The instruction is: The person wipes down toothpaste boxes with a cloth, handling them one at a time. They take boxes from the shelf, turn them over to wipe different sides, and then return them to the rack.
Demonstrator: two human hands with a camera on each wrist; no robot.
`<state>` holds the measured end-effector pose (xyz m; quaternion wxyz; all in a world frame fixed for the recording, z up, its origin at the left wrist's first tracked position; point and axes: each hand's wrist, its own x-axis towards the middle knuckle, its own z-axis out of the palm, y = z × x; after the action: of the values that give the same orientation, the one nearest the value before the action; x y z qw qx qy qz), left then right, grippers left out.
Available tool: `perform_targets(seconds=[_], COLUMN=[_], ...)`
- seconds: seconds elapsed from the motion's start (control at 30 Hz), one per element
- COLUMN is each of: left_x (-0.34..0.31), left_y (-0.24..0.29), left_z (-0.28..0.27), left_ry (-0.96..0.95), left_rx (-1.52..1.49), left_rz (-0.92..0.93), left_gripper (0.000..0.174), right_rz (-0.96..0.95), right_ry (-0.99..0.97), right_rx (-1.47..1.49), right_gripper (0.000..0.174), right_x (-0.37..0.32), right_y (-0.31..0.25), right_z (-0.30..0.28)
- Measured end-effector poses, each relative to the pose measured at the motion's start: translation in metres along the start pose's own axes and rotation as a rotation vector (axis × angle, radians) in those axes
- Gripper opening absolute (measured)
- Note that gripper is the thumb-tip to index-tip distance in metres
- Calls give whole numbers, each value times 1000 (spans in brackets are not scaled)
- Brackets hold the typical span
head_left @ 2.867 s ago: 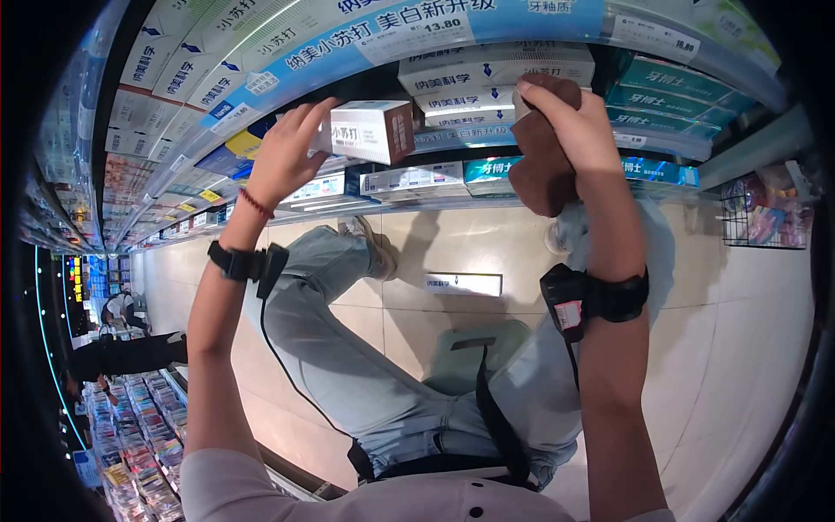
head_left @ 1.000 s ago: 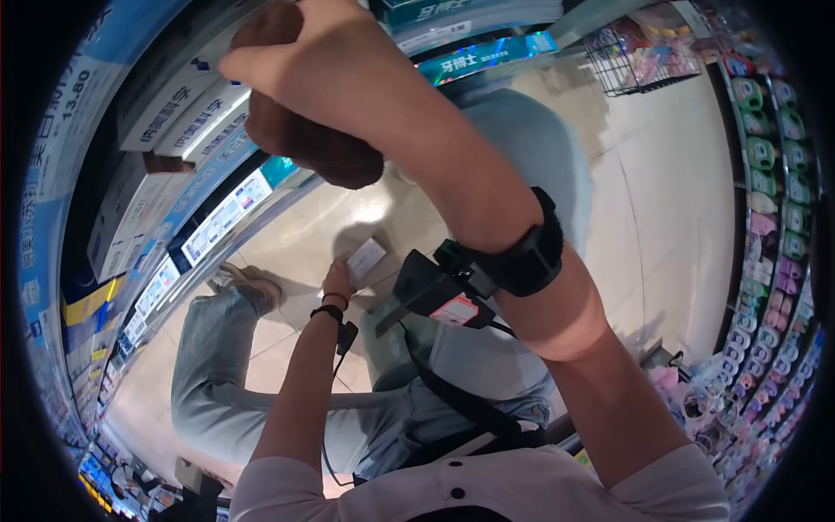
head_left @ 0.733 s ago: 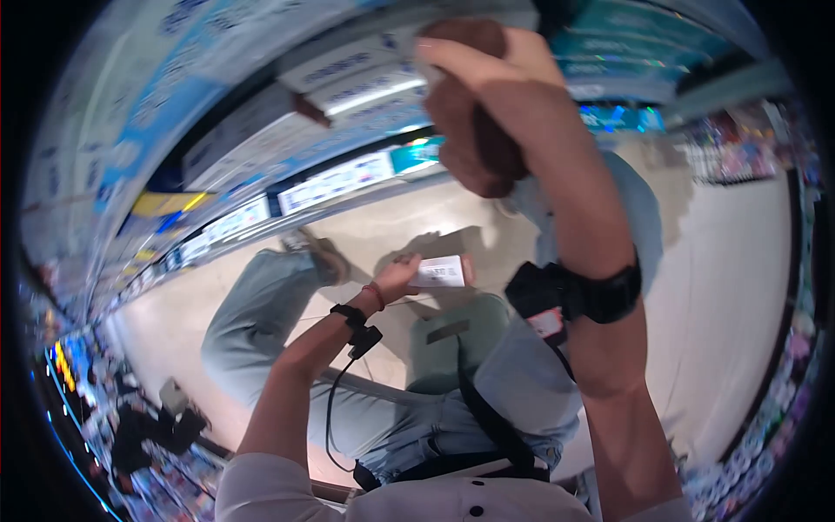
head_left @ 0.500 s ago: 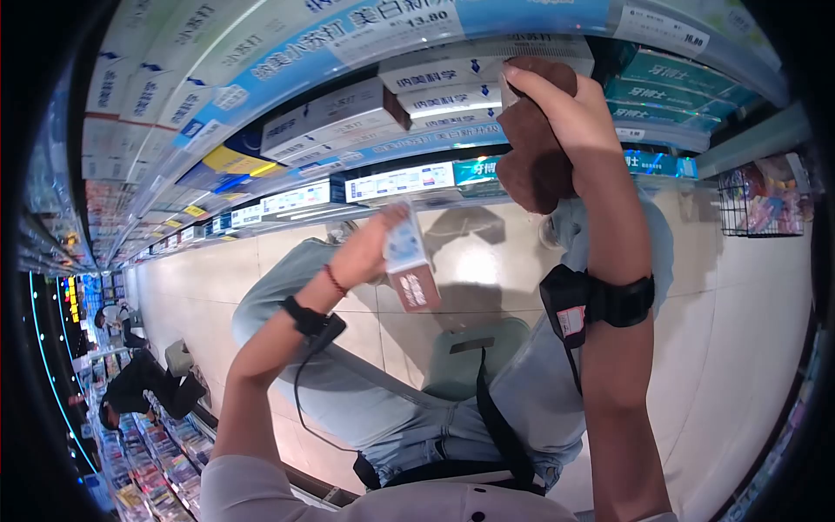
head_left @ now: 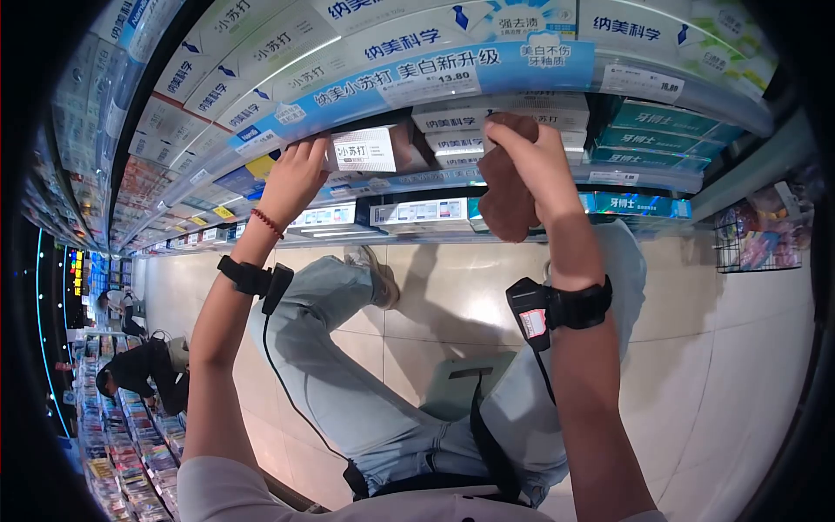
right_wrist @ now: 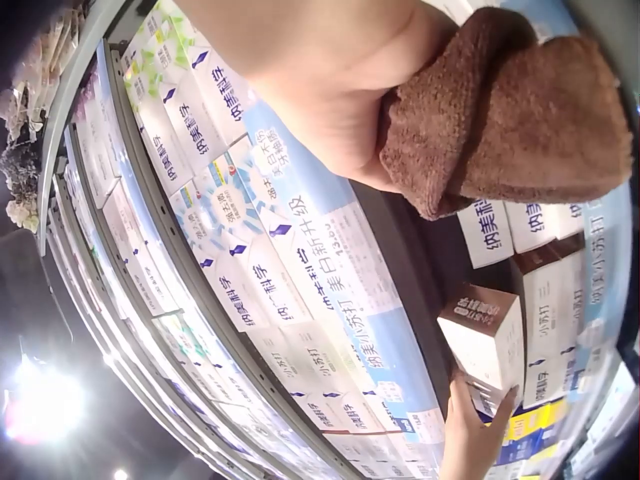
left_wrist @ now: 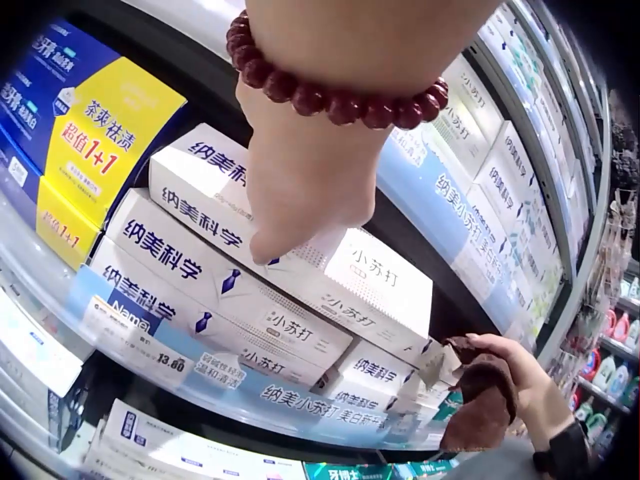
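My left hand (head_left: 296,178) grips one end of a white toothpaste box (head_left: 365,150) with a brown end face, on the shelf under the blue price strip. In the left wrist view this toothpaste box (left_wrist: 372,268) lies on top of a stack of matching boxes (left_wrist: 170,250), with the left hand (left_wrist: 310,180) over its near end. Further right, my right hand (head_left: 546,170) holds a bunched brown cloth (head_left: 509,204) in front of another stack of toothpaste boxes (head_left: 444,122). The right wrist view shows the folded cloth (right_wrist: 545,120) hanging from the right hand's fingers.
Teal toothpaste boxes (head_left: 652,139) stand right of the cloth. Blue and yellow boxes (left_wrist: 100,120) sit left of the stack. A wire basket (head_left: 761,239) hangs at the far right. Between the legs is a green stool (head_left: 465,383). Another person (head_left: 143,370) is in the aisle.
The left hand has lifted the toothpaste box from low over the floor up onto the shelf stack. The box seen lying on the floor earlier is gone from there. The right hand still holds the cloth.
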<state>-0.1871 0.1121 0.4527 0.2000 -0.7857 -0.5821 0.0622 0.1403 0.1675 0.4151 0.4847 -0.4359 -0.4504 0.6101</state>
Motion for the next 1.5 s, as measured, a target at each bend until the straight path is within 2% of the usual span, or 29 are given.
perform_targets(seconds=[0.1, 0.2, 0.33, 0.4, 0.43, 0.53, 0.63, 0.77, 0.87, 0.97, 1.07, 1.1, 1.2, 1.23, 1.33, 1.43, 1.47, 1.5], left_x=[5, 21, 33, 42, 47, 57, 65, 72, 76, 94, 111, 111, 118, 117, 114, 110, 105, 97], left_y=[-15, -12, -31, -32, -31, -12, -8, 4, 16, 38, 71, 73, 79, 80, 78, 75, 75, 76], left_z=[20, 13, 20, 8, 2, -9, 16, 16, 15, 7, -15, -1, 5, 10, 19, 23, 17, 15], left_ry=[-92, -259, -201, -407, -489, -439, -384, -352, -230, -333, -321, -249, -232, -142, -69, -94, -124, 0], left_rx=[43, -55, -167, -314, -293, -338, -344, -412, -523, -637, -724, -895, -652, -621, -542, -603, -644, -549], left_rz=[-104, -173, -14, -150, -135, -125, -151, -144, -45, -34, -51, -10, 15, 36, 69, 63, 19, 58], left_gripper=[24, 24, 36, 39, 52, 72, 89, 85, 83, 81, 80, 73, 69, 68, 65, 60, 52, 45], right_rz=[13, 3, -4, 19, 30, 26, 30, 13, -8, -28, -40, -26, -14, -13, -2, -47, -58, -28], right_ry=[8, 9, 14, 18, 20, 28, 39, 42, 46, 48, 41, 35, 53, 60, 68, 34, 10, 23], right_rx=[-18, -19, -26, -48, -59, -62, -71, -84, -84, -98, -121, -126, -128, -125, -157, -120, -89, -102], right_gripper=[33, 33, 35, 36, 37, 37, 37, 36, 36, 36, 35, 35, 34, 33, 32, 30, 29, 31], right_x=[1, 1, 2, 0, -1, -1, -1, -3, -3, -2, 2, 2, 0, 0, 0, -1, -1, -3], right_y=[-1, -2, -1, -5, -7, -7, -6, -8, -8, -7, -1, -1, 0, 0, -3, -3, 0, -1], right_z=[-1, -2, -7, -11, -12, -16, -18, -18, -18, -18, -19, -19, -19, -20, -22, -21, -19, -18])
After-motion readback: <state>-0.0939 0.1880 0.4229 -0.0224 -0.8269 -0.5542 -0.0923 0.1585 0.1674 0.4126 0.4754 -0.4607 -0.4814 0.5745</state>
